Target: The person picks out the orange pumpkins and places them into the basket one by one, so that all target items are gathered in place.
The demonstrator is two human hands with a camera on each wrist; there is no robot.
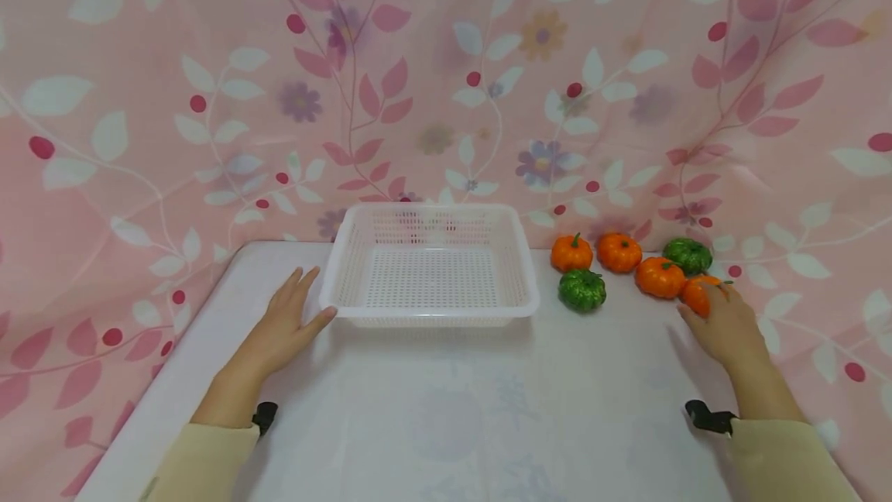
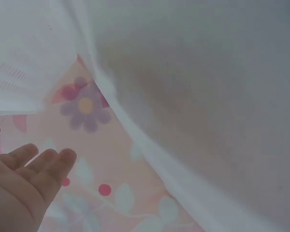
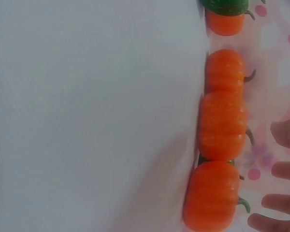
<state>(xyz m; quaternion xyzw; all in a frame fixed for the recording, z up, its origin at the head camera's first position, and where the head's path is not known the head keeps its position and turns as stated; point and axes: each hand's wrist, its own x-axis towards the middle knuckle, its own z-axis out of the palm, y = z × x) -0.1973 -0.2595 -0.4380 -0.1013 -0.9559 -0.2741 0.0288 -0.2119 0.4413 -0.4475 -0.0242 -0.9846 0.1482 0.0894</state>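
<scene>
A white perforated plastic basket [image 1: 430, 311] stands at the table's far side. My left hand [image 1: 284, 325] is beside its left end, fingers extended, the thumb tip by the near left corner; the left wrist view shows nothing in that palm [image 2: 12, 193]. My right hand [image 1: 728, 329] hovers over the rightmost small orange pumpkin [image 1: 695, 297], partly covering it. In the right wrist view the fingers [image 3: 280, 203] are spread, apart from the nearest pumpkin [image 3: 211, 195]. More orange pumpkins [image 1: 660, 278] and two green ones, one near the basket [image 1: 582, 290] and one behind [image 1: 688, 256], lie close by.
A white cloth covers the table [image 1: 446, 409]. Behind it hangs a pink floral curtain [image 1: 432, 84], close to the basket and pumpkins. Each wrist carries a black strap mount, seen at the left wrist [image 1: 265, 417] and right wrist [image 1: 707, 416].
</scene>
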